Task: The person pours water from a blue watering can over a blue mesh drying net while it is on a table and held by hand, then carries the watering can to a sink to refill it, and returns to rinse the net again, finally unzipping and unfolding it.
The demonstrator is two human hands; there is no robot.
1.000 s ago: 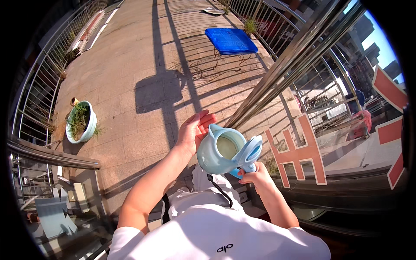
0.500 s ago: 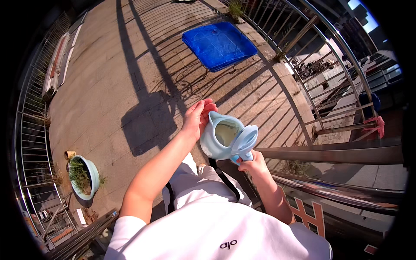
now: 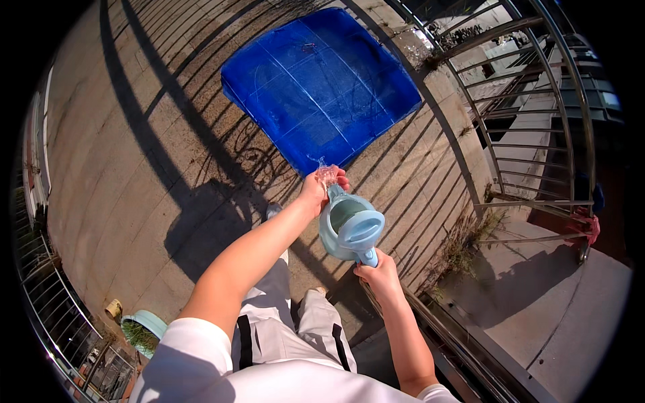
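Note:
My right hand (image 3: 378, 271) grips the handle of a light blue kettle (image 3: 330, 232) and tilts it forward. Its lid (image 3: 361, 230) stands raised on the handle side, and liquid shows inside. Clear water runs from the spout over my left hand (image 3: 325, 184), which is cupped with fingers partly spread in front of the spout, holding no object. Splashes rise above that palm. Just beyond my left hand lies the near corner of a square blue surface (image 3: 319, 87), wet-looking, with pale crossing lines; it resembles a low table covered with plastic sheeting.
Paved ground (image 3: 101, 201) carries long railing shadows. A metal railing (image 3: 494, 134) bounds the right side, with a red cloth (image 3: 588, 227) tied low on it. Weeds (image 3: 463, 248) grow at the right edge. A pale green planter (image 3: 146, 329) and a small yellowish pot (image 3: 113, 309) stand lower left.
The blue surface is now much closer, with my hands at its near corner. The kettle has tipped forward, and water now pours onto my left hand.

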